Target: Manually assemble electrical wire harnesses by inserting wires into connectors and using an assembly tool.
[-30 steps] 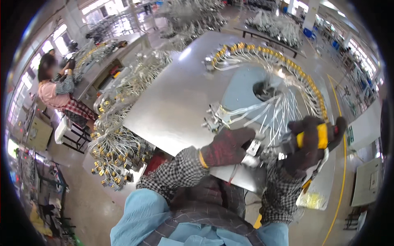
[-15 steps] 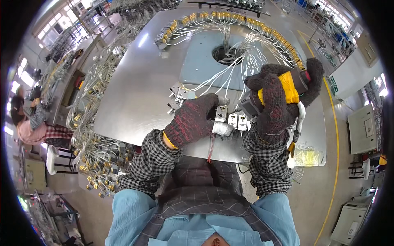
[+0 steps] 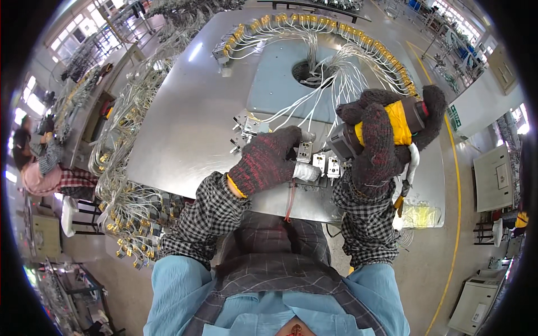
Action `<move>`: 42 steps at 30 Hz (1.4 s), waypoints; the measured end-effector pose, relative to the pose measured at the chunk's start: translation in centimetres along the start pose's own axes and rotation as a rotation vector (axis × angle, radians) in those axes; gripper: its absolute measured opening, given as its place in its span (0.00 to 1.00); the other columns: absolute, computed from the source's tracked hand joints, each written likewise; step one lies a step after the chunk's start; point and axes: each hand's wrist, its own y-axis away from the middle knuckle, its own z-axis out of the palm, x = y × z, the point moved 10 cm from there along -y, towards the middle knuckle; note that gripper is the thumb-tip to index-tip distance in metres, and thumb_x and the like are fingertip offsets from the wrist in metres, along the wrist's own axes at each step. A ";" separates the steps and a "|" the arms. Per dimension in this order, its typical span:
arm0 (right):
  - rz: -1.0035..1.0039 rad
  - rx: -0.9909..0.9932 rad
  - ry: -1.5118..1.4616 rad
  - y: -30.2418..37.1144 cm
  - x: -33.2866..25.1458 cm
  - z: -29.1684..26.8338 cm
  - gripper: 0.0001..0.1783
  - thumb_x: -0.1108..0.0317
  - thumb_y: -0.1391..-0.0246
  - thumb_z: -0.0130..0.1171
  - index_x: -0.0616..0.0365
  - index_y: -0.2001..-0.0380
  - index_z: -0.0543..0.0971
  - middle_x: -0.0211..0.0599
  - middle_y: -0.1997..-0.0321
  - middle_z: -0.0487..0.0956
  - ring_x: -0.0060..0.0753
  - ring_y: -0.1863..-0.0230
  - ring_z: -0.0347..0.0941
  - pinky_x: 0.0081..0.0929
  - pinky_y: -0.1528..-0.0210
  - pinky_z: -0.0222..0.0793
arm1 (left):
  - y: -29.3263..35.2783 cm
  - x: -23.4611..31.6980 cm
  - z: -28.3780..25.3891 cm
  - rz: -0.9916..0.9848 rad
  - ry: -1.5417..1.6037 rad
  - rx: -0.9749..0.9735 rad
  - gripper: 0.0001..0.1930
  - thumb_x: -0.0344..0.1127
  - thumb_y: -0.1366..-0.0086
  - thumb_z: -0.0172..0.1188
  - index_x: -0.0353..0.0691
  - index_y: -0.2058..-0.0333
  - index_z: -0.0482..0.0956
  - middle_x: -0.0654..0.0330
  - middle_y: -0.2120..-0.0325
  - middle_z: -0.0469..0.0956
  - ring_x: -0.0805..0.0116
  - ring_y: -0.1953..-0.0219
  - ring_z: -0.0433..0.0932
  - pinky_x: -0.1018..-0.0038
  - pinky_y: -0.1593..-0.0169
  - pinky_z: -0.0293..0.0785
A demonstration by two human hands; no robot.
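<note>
My left hand, in a dark knit glove with taped thumb and fingertip, pinches a small metal-framed socket block above the near part of the steel tabletop. A cordless screwdriver, black with yellow tape round its body, lies in my gloved right hand. Its nose points left, with the slim bit close to the block; whether they touch is unclear. Just right of that block sit two white socket modules in a row. Left of my fingers is a cluster of metal-framed blocks with white wires.
A long arc of yellow-ended connectors runs along the far edge, its white wires reaching a round hole in a blue-grey panel. Bundled wire harnesses hang at the left. Another person sits farther left. Yellow tape covers the near right corner.
My right hand and the screwdriver have shifted slightly right and down. My left hand, still pinching the socket block, has moved very slightly right.
</note>
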 end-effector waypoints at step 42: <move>-0.104 -0.118 0.060 3.1 0.0 -0.5 0.42 0.75 0.48 0.64 0.50 0.33 0.55 0.45 0.63 0.78 0.33 0.71 0.79 0.29 0.70 0.77 | -1.0 -7.2 -3.8 0.204 -0.295 0.228 0.39 0.57 0.49 0.71 0.47 0.41 0.71 0.48 0.44 0.73 0.48 0.42 0.71 0.57 0.41 0.69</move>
